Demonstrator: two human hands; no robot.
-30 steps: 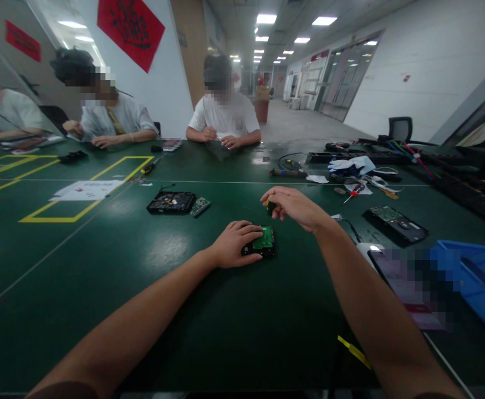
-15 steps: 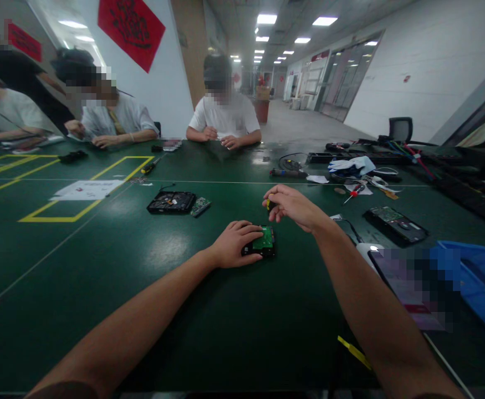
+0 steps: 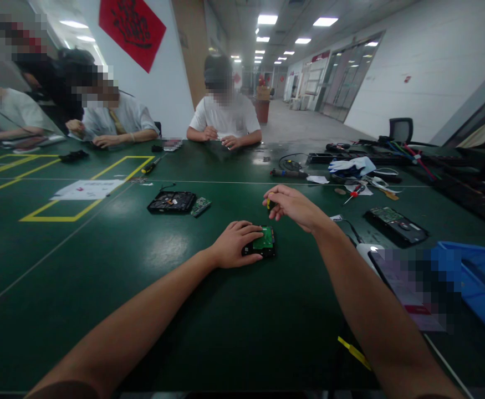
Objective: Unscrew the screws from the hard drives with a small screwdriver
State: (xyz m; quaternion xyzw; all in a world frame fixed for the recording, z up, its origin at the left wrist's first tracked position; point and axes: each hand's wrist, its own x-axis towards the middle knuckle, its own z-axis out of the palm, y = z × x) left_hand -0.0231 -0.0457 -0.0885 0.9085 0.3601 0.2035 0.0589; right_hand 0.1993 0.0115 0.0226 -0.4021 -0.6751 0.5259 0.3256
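Note:
A hard drive point(image 3: 269, 244) lies on the green table in front of me, its green circuit board facing up. My left hand point(image 3: 238, 245) grips it from the left, fingers across the top and thumb along the near side. Just above the drive's far right corner, my right hand point(image 3: 290, 208) pinches a screwdriver point(image 3: 271, 204) with a yellow and black handle. The screwdriver's shaft points down toward the drive; whether its tip touches a screw is too small to tell.
An opened hard drive point(image 3: 171, 202) and a loose circuit board point(image 3: 201, 206) lie left of centre. To the right are another drive point(image 3: 396, 224), a blue tray point(image 3: 475, 288), a red screwdriver point(image 3: 354, 193) and white gloves point(image 3: 352, 165). A person point(image 3: 225, 119) sits across.
Both hands, the hard drive and the screwdriver are almost unmoved. At the far left, a person in dark clothing standing behind the seated people has shifted.

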